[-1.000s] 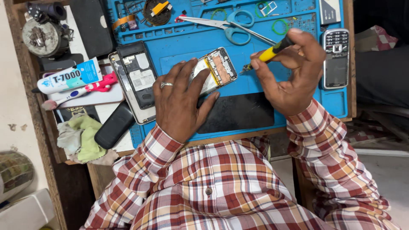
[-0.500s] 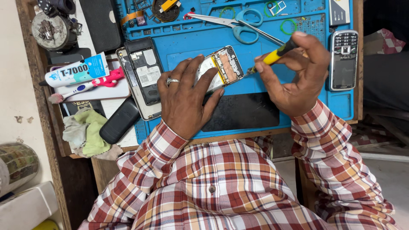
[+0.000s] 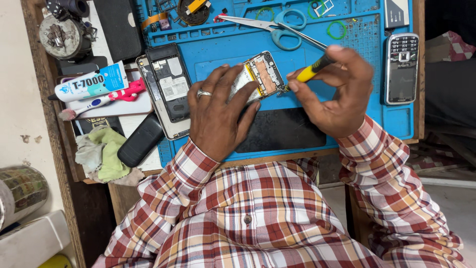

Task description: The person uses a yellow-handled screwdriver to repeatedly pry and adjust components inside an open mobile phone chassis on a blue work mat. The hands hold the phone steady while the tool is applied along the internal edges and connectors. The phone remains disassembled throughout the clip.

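While the left hand (image 3: 218,111) presses the opened phone (image 3: 260,77) flat against the blue mat (image 3: 357,79) on the worktop, the right hand (image 3: 337,92) has its fingers clamped on a yellow-handled screwdriver (image 3: 312,72) at the phone's edge.

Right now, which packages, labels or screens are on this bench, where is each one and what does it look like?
White glue tube with blue label: lying at left, beside the blue work mat.
Opened black smartphone: left mat edge, white sticker inside.
Silver keypad phone: right of mat, small dark screen.
Small opened phone: mat centre, held by the left hand; right hand holds a yellow-handled screwdriver.
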The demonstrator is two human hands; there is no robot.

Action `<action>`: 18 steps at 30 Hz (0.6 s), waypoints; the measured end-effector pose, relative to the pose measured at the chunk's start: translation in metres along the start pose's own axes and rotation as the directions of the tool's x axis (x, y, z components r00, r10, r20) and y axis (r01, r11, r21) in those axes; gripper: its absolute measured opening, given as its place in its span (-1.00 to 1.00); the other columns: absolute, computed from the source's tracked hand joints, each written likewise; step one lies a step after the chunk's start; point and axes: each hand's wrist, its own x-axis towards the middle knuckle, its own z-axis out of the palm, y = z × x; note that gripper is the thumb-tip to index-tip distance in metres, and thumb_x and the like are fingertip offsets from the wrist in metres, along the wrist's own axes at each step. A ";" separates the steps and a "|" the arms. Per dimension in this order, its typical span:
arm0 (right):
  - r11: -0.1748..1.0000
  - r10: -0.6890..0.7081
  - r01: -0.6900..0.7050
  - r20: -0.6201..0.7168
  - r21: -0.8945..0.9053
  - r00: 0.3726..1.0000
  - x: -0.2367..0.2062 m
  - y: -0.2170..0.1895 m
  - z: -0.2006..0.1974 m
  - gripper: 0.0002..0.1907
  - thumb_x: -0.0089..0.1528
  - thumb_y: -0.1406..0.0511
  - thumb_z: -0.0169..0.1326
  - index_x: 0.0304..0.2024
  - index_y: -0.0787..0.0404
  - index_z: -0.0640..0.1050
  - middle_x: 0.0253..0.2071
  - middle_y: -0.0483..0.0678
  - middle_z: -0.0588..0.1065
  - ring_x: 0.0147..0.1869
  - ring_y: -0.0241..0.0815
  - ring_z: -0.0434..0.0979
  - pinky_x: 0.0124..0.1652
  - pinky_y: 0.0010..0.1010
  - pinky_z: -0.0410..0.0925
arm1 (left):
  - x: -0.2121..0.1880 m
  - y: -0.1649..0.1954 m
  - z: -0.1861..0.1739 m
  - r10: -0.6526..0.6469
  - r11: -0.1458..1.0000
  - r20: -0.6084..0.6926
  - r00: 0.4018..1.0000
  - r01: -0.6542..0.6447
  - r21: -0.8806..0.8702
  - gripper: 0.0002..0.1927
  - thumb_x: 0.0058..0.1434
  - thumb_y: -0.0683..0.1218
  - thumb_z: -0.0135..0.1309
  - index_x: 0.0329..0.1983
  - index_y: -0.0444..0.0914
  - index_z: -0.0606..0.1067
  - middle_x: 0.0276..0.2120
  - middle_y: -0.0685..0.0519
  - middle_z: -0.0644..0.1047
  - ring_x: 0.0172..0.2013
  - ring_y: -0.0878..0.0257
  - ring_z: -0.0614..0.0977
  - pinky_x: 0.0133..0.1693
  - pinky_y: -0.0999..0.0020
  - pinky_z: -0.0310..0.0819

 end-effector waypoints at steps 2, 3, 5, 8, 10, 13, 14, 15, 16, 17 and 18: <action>0.994 0.045 -0.043 -0.020 0.099 0.999 0.001 0.000 0.000 -0.20 0.42 0.62 0.21 0.47 0.17 0.01 0.11 0.07 0.49 0.05 -0.04 0.68 0.03 -0.36 0.55 | 0.000 -0.001 -0.002 0.033 0.998 -0.004 0.999 -0.033 -0.056 -0.66 0.36 0.11 0.27 0.14 -0.05 0.60 0.36 0.00 0.38 0.41 0.02 0.30 0.31 -0.11 0.11; 0.989 0.064 -0.061 -0.022 0.136 0.998 0.001 0.000 0.000 -0.19 0.42 0.63 0.19 0.48 0.18 -0.01 0.19 0.05 0.41 0.05 -0.01 0.67 0.05 -0.33 0.56 | 0.001 0.000 -0.002 0.047 0.995 -0.011 0.999 -0.047 -0.086 -0.65 0.32 0.12 0.29 0.11 -0.05 0.61 0.36 0.01 0.38 0.41 0.01 0.29 0.31 -0.12 0.11; 0.978 0.098 -0.091 -0.025 0.190 0.995 0.001 0.000 0.001 -0.20 0.41 0.64 0.15 0.48 0.23 -0.03 0.38 0.04 0.18 0.06 0.06 0.67 0.08 -0.29 0.59 | 0.000 0.000 -0.003 0.058 0.988 -0.027 0.998 -0.061 -0.139 -0.66 0.27 0.13 0.34 0.04 -0.05 0.63 0.35 0.04 0.38 0.41 0.01 0.28 0.31 -0.12 0.10; 0.889 0.348 -0.323 -0.019 0.325 0.937 -0.003 0.000 0.005 -0.21 0.35 0.59 0.15 0.41 0.34 -0.06 0.48 0.05 -0.01 0.07 0.05 0.71 0.08 -0.31 0.65 | 0.000 0.001 -0.004 0.059 0.976 -0.043 0.997 -0.067 -0.205 -0.71 0.24 0.13 0.37 -0.05 -0.03 0.65 0.35 0.09 0.39 0.44 0.03 0.26 0.34 -0.13 0.10; 0.864 0.375 -0.349 -0.001 0.364 0.927 -0.005 0.003 0.006 -0.23 0.38 0.57 0.15 0.41 0.34 -0.06 0.51 0.00 -0.02 0.09 0.03 0.73 0.09 -0.33 0.64 | 0.001 0.001 -0.004 0.067 0.968 -0.042 0.997 -0.076 -0.241 -0.77 0.24 0.11 0.37 -0.11 -0.03 0.67 0.34 0.10 0.40 0.45 0.02 0.25 0.34 -0.11 0.11; 0.919 0.208 -0.199 0.011 0.341 0.978 -0.010 0.009 0.006 -0.26 0.47 0.59 0.11 0.49 0.26 -0.04 0.55 -0.12 0.00 0.12 0.05 0.73 0.13 -0.31 0.59 | 0.002 0.002 -0.005 0.068 0.962 -0.040 0.997 -0.077 -0.261 -0.83 0.26 0.09 0.37 -0.18 -0.03 0.68 0.34 0.13 0.42 0.45 0.02 0.25 0.35 -0.09 0.12; 0.916 0.213 -0.203 0.011 0.347 0.977 -0.012 0.010 0.006 -0.26 0.47 0.59 0.11 0.49 0.27 -0.04 0.55 -0.11 0.00 0.12 0.06 0.73 0.13 -0.31 0.59 | 0.002 0.002 -0.005 0.066 0.963 -0.040 0.997 -0.074 -0.258 -0.84 0.26 0.08 0.37 -0.20 -0.02 0.68 0.33 0.14 0.42 0.45 0.03 0.25 0.34 -0.08 0.12; 0.917 0.211 -0.201 0.007 0.345 0.977 -0.013 0.011 0.006 -0.26 0.47 0.59 0.11 0.49 0.27 -0.04 0.55 -0.11 0.00 0.12 0.06 0.72 0.13 -0.31 0.59 | 0.003 0.002 -0.006 0.066 0.964 -0.040 0.997 -0.074 -0.255 -0.85 0.25 0.08 0.37 -0.22 -0.02 0.68 0.32 0.14 0.43 0.45 0.03 0.25 0.33 -0.08 0.11; 0.918 0.210 -0.199 0.004 0.343 0.978 -0.014 0.012 0.006 -0.26 0.46 0.59 0.11 0.49 0.28 -0.04 0.55 -0.11 0.00 0.12 0.06 0.72 0.13 -0.31 0.59 | 0.003 0.002 -0.006 0.064 0.965 -0.040 0.997 -0.072 -0.252 -0.87 0.25 0.07 0.37 -0.24 -0.02 0.68 0.32 0.15 0.43 0.44 0.04 0.26 0.33 -0.07 0.11; 0.922 0.204 -0.192 -0.001 0.335 0.979 -0.015 0.012 0.006 -0.25 0.46 0.59 0.12 0.49 0.27 -0.04 0.55 -0.12 0.01 0.12 0.06 0.72 0.13 -0.31 0.58 | 0.003 0.003 -0.007 0.059 0.965 -0.041 0.997 -0.068 -0.254 -0.87 0.25 0.07 0.37 -0.24 -0.02 0.69 0.32 0.15 0.43 0.44 0.04 0.26 0.33 -0.07 0.11; 0.931 0.188 -0.176 -0.008 0.320 0.982 -0.015 0.013 0.006 -0.25 0.46 0.60 0.12 0.49 0.27 -0.03 0.54 -0.13 0.01 0.11 0.06 0.72 0.13 -0.31 0.58 | 0.003 0.003 -0.007 0.055 0.965 -0.043 0.998 -0.064 -0.256 -0.87 0.25 0.06 0.37 -0.24 -0.02 0.69 0.31 0.16 0.44 0.44 0.05 0.25 0.33 -0.06 0.11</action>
